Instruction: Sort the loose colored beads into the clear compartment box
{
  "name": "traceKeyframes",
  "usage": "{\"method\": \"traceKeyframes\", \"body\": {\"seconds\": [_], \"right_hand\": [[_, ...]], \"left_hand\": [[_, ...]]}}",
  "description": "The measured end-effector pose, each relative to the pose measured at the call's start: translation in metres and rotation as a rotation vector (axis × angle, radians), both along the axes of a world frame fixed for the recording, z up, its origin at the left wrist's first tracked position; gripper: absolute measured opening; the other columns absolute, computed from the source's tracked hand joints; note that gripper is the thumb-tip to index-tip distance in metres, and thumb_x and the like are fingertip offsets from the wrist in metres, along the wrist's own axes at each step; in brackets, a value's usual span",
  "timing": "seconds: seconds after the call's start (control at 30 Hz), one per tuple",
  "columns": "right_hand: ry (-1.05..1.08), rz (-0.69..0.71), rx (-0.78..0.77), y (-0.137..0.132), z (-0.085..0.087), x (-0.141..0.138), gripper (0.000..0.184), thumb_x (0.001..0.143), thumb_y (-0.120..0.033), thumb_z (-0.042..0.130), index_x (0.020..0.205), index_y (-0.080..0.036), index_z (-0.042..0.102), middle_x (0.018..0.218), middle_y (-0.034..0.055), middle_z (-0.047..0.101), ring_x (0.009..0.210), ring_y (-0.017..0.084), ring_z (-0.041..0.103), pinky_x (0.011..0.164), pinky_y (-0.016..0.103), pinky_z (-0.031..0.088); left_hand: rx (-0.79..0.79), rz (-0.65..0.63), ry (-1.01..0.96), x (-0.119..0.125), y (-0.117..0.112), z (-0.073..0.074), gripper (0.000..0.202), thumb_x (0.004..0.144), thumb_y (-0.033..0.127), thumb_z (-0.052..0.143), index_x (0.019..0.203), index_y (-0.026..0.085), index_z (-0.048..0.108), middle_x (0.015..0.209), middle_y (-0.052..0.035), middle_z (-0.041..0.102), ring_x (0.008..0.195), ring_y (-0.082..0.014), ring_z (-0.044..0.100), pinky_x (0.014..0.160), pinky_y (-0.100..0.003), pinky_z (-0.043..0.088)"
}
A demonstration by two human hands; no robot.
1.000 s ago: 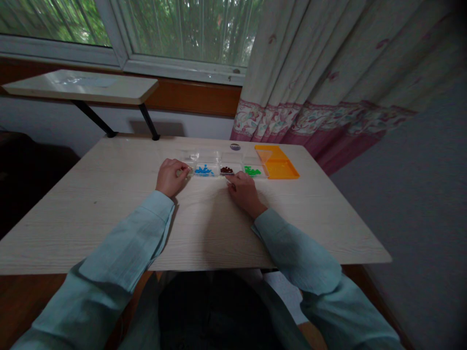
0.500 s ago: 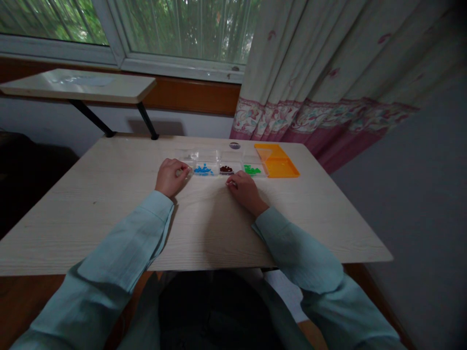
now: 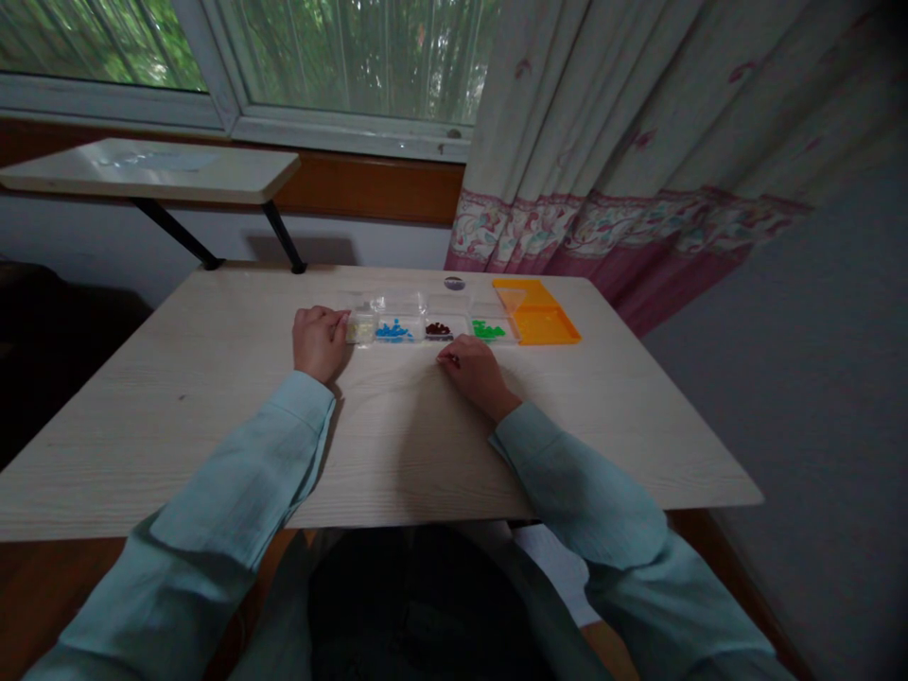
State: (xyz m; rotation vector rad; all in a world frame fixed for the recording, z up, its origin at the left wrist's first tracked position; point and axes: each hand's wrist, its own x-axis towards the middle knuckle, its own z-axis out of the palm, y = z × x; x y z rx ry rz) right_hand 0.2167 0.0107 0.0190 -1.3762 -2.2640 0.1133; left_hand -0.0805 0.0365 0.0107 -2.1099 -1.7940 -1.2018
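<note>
A clear plastic compartment box [image 3: 401,341] lies on the table with its see-through lids [image 3: 401,303] folded back. From left to right its compartments hold pale bits [image 3: 360,331], blue pieces [image 3: 394,331], dark red beads [image 3: 438,330] and green pieces [image 3: 488,329]. My left hand [image 3: 318,344] is closed at the box's left end, thumb and fingertips against its edge. Just in front of the dark red and green compartments, my right hand [image 3: 474,373] rests low with fingers pinched. A small dark spot shows at those fingertips, too small to name.
An open orange case [image 3: 546,317] lies against the box's right end. Behind the box is a small round dark disc [image 3: 455,283]. A raised shelf [image 3: 213,180] on black legs stands at the table's back left. A curtain [image 3: 567,189] hangs behind the table.
My left hand has shifted left, off the pale compartment to the box's end, uncovering the pale bits. My right hand has barely moved, its fingers turning slightly.
</note>
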Motion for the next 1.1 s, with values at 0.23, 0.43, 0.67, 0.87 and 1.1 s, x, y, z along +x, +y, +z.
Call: {"method": "traceKeyframes", "body": {"seconds": [0.23, 0.43, 0.67, 0.87, 1.1], "right_hand": [[0.131, 0.051, 0.017, -0.002, 0.002, -0.003, 0.013, 0.086, -0.018, 0.059, 0.081, -0.016, 0.071, 0.084, 0.0062, 0.065, 0.085, 0.018, 0.055, 0.081, 0.029, 0.041], [0.416, 0.116, -0.114, -0.005, 0.005, -0.012, 0.014, 0.086, -0.026, 0.061, 0.082, -0.018, 0.072, 0.079, 0.0032, 0.066, 0.078, 0.015, 0.057, 0.075, 0.027, 0.043], [0.557, 0.130, -0.276, -0.007, 0.007, -0.016, 0.019, 0.084, -0.035, 0.063, 0.081, -0.019, 0.073, 0.078, 0.0019, 0.068, 0.077, 0.014, 0.059, 0.073, 0.027, 0.043], [0.602, 0.159, -0.373, -0.010, 0.007, -0.020, 0.022, 0.083, -0.038, 0.063, 0.083, -0.020, 0.074, 0.082, 0.0024, 0.070, 0.077, 0.015, 0.060, 0.073, 0.028, 0.044], [0.602, 0.188, -0.413, -0.011, 0.008, -0.020, 0.025, 0.085, -0.040, 0.060, 0.086, -0.019, 0.073, 0.085, 0.0033, 0.070, 0.079, 0.016, 0.061, 0.074, 0.028, 0.045]], "left_hand": [[0.004, -0.026, -0.026, 0.006, -0.004, 0.005, 0.037, 0.095, 0.035, 0.039, 0.110, 0.020, 0.069, 0.092, -0.0103, 0.060, 0.096, -0.0266, 0.049, 0.090, -0.045, 0.037], [-0.003, -0.358, 0.064, 0.033, -0.022, 0.015, 0.029, 0.092, 0.036, 0.050, 0.111, 0.024, 0.068, 0.097, -0.0078, 0.063, 0.097, -0.0228, 0.052, 0.090, -0.041, 0.040], [-0.010, -0.582, 0.151, 0.065, -0.040, 0.017, 0.030, 0.090, 0.042, 0.055, 0.113, 0.026, 0.066, 0.096, -0.0061, 0.065, 0.096, -0.0217, 0.054, 0.088, -0.040, 0.042], [-0.008, -0.542, 0.199, 0.067, -0.040, 0.014, 0.028, 0.092, 0.043, 0.052, 0.109, 0.026, 0.068, 0.093, -0.0058, 0.065, 0.094, -0.0215, 0.054, 0.085, -0.039, 0.040], [0.032, -0.520, 0.301, 0.068, -0.041, 0.018, 0.029, 0.094, 0.043, 0.048, 0.102, 0.025, 0.069, 0.091, -0.0064, 0.067, 0.092, -0.0219, 0.053, 0.080, -0.039, 0.038]]}}
